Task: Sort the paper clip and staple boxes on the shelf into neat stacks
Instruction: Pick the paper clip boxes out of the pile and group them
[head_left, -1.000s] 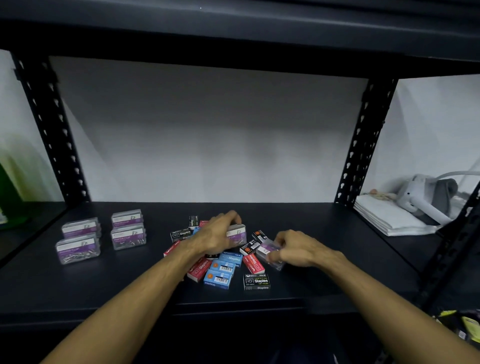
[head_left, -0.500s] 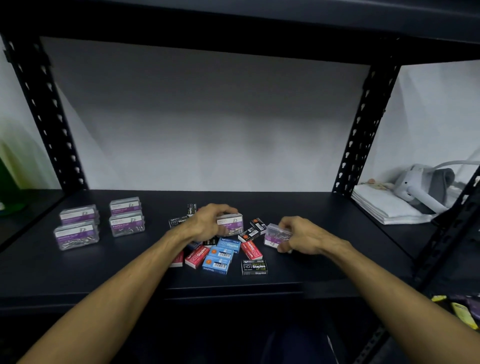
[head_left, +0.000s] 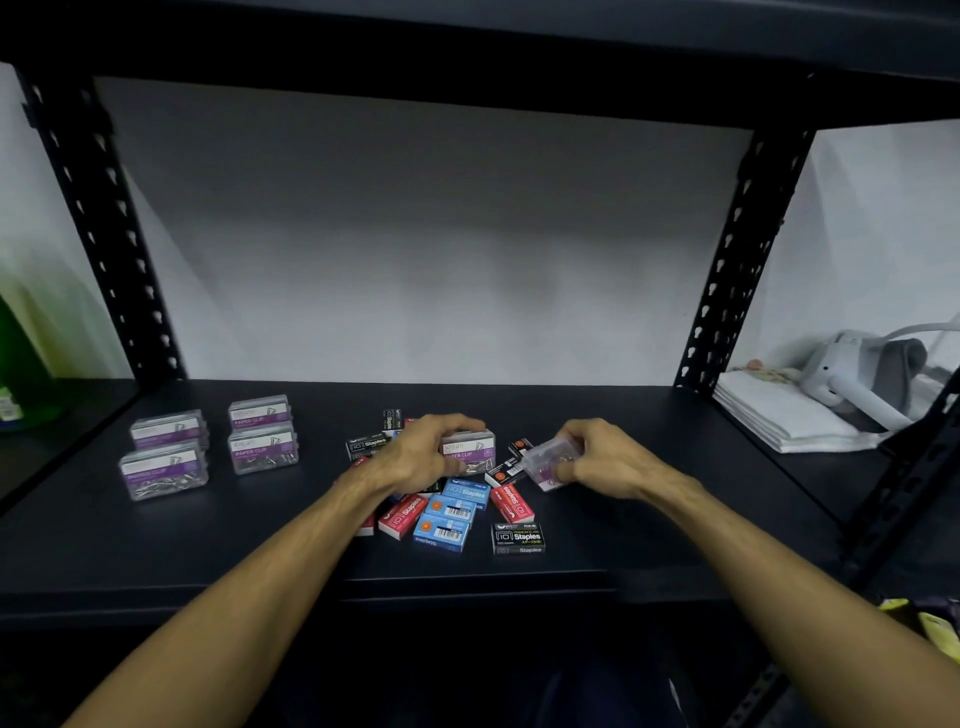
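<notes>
Nearest the shelf's front edge (head_left: 467, 582), at about 6 o'clock of the loose pile, lie a black staple box (head_left: 517, 538), blue staple boxes (head_left: 444, 525) and red staple boxes (head_left: 402, 515). Just beyond, the left hand (head_left: 421, 457) curls over a clear paper clip box (head_left: 470, 451) amid the pile, and at 3 o'clock the right hand (head_left: 605, 457) pinches a tilted clear box (head_left: 550, 460). Farther off at 9 o'clock, four paper clip boxes (head_left: 262, 449) sit in two rows.
</notes>
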